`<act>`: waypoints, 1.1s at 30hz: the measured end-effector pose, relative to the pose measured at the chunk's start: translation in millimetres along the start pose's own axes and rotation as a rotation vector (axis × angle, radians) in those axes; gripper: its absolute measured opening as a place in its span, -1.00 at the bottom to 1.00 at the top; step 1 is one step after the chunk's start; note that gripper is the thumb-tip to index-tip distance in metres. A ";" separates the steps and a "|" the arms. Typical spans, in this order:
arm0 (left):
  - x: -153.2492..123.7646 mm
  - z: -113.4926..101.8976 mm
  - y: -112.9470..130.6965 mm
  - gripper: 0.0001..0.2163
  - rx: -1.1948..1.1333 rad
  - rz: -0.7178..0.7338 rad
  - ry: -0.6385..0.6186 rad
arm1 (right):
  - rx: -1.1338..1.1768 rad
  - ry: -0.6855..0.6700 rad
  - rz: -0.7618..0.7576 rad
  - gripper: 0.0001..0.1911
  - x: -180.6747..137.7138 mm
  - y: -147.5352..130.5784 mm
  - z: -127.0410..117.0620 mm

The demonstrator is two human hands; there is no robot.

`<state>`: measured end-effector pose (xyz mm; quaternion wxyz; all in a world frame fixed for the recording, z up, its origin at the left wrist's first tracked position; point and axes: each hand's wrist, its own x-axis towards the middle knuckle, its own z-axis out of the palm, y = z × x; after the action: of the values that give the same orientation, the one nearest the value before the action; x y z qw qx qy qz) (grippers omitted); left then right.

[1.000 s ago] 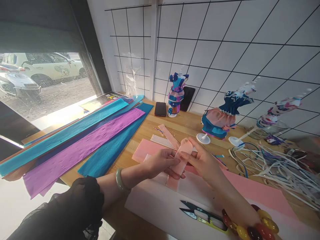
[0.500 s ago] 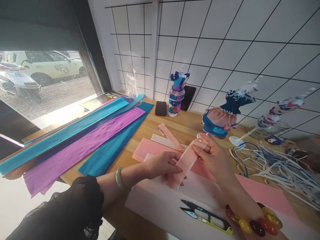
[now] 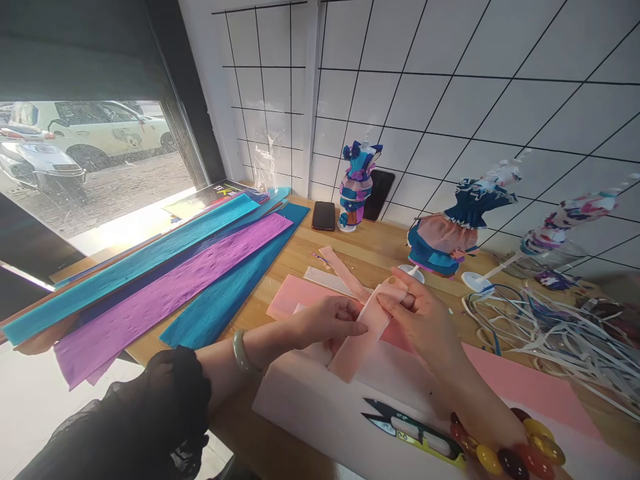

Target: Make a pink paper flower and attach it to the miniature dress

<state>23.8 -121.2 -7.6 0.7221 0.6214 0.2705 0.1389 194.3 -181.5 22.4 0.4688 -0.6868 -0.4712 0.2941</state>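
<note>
Both my hands hold one strip of pale pink crepe paper above a white board. My left hand pinches its middle from the left, fingers closed. My right hand grips the upper end, with the strip curled over the fingers. The lower end hangs free toward the board. A small pair of thread snips lies on the white board just below my right wrist, which wears a beaded bracelet.
Long blue and purple crepe sheets lie to the left on the wooden table. Pink paper lies under my hands. Three small dress mannequins stand at the back, beside two phones. A tangle of white strips lies on the right.
My right hand first drew the strip's upper end out to the right, then came back a little toward the left hand. The strip's free lower end now hangs lower over the board.
</note>
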 end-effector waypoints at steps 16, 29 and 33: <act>2.3 -0.2 -0.3 -0.70 -0.007 0.020 0.031 | 0.055 -0.027 0.034 -0.28 3.0 8.1 -0.1; 1.0 -2.4 0.4 -0.63 -0.054 -0.005 -0.017 | -0.005 -0.002 0.017 -0.30 4.2 10.5 0.8; 0.0 -1.3 0.3 -0.64 -0.049 -0.009 0.012 | 0.005 -0.031 0.048 -0.28 1.8 6.8 3.2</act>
<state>23.1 -120.1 -7.4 0.7361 0.6014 0.2742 0.1460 194.8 -179.5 14.9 0.4561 -0.6918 -0.4613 0.3171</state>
